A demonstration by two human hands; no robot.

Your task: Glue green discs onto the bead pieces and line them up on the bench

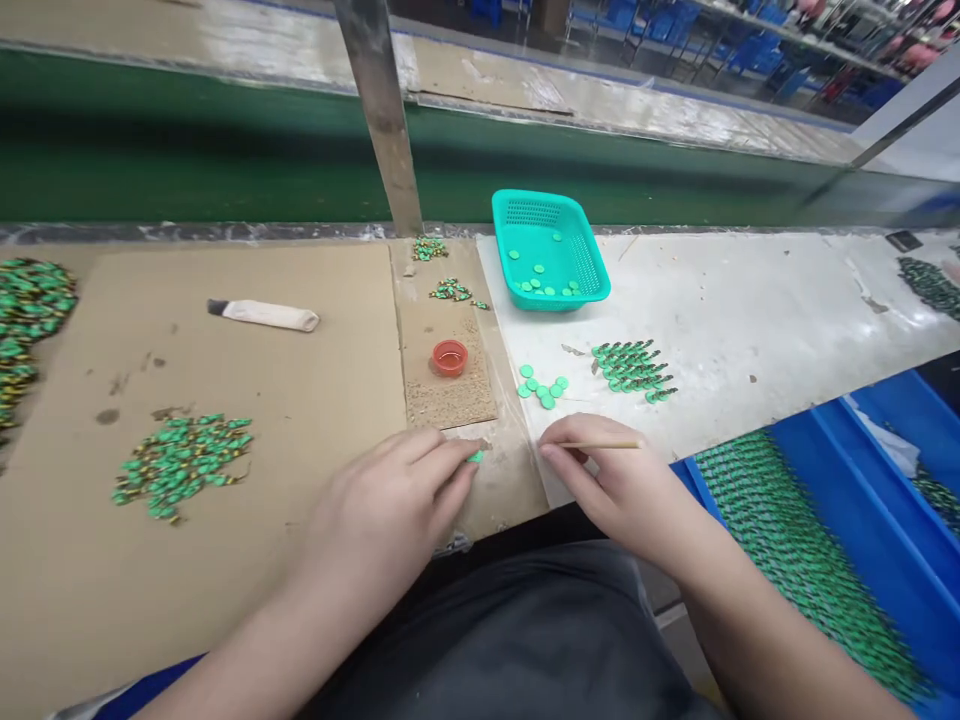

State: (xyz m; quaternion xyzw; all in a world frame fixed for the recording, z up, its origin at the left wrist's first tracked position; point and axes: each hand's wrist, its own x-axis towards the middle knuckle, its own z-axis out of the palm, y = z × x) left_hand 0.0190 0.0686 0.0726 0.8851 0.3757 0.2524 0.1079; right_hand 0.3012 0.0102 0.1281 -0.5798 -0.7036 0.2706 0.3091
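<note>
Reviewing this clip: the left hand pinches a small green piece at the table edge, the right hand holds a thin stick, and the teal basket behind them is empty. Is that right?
Not quite. The head view shows the teal basket holds several green discs, so it is not empty. The rest stands: the left hand pinches a small green piece at the table edge, and the right hand holds a thin stick.

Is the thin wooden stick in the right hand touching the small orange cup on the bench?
Apart. The head view shows the wooden stick pinched in the right hand, with bare bench between it and the orange cup.
</note>
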